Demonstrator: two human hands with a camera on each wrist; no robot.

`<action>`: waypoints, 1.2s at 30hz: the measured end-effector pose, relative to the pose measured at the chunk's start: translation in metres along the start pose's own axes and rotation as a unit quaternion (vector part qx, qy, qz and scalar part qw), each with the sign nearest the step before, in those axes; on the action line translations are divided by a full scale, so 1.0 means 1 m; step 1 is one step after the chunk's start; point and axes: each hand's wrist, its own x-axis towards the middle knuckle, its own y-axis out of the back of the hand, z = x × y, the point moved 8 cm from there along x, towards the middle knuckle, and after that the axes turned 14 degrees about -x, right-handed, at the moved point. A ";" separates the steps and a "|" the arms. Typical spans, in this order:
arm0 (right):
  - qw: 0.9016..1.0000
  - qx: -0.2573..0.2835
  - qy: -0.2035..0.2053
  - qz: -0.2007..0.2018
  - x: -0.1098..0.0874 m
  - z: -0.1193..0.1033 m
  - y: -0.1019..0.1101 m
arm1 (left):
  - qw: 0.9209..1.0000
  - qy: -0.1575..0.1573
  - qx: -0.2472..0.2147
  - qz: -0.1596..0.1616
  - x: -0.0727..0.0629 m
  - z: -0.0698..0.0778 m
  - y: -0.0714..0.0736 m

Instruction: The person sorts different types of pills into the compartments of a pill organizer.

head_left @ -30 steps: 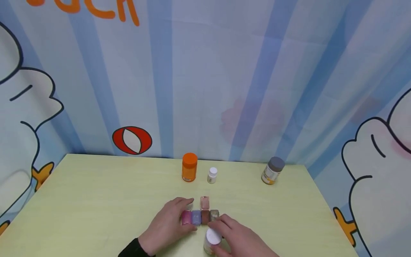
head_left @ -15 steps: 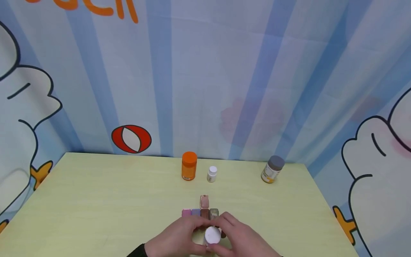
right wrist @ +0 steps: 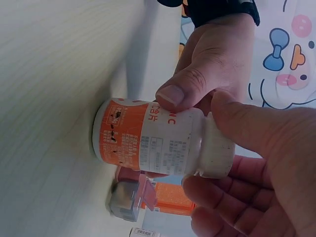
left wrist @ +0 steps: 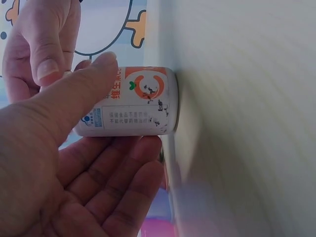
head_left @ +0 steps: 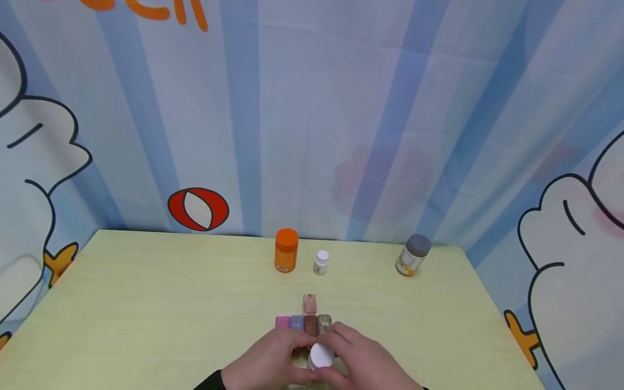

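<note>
A white pill bottle with an orange label stands upright at the table's near side, its base against the surface. My left hand grips the body, with the thumb on one side and curved fingers on the other. My right hand pinches the white cap between thumb and fingers. Just beyond the hands sit small glossy coloured blocks: a pink one, a lilac one, a brown one, a grey-gold one and a rose one. The hands partly cover the row.
Farther back on the pale table stand an orange bottle, a small white bottle and, to the right, a jar with a grey lid. A striped cartoon curtain hangs behind the table.
My left hand has left the side of the coloured blocks and come right and nearer, onto the pill bottle. The right hand has stayed at the bottle's top.
</note>
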 end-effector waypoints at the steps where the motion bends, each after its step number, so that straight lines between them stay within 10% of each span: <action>1: 1.000 -0.003 0.004 -0.001 0.000 0.000 0.000 | 1.000 0.000 0.001 0.001 0.000 0.000 0.000; 20: 0.985 -0.045 0.143 0.082 -0.009 -0.011 0.009 | 1.000 -0.014 0.025 0.001 0.002 0.001 0.002; 28: 0.999 0.027 0.014 0.011 -0.004 0.005 0.004 | 0.999 -0.032 0.030 -0.001 0.002 0.003 0.001; 36: 0.989 -0.046 0.120 0.073 -0.010 -0.009 0.010 | 1.000 0.006 -0.005 -0.001 0.001 -0.003 0.000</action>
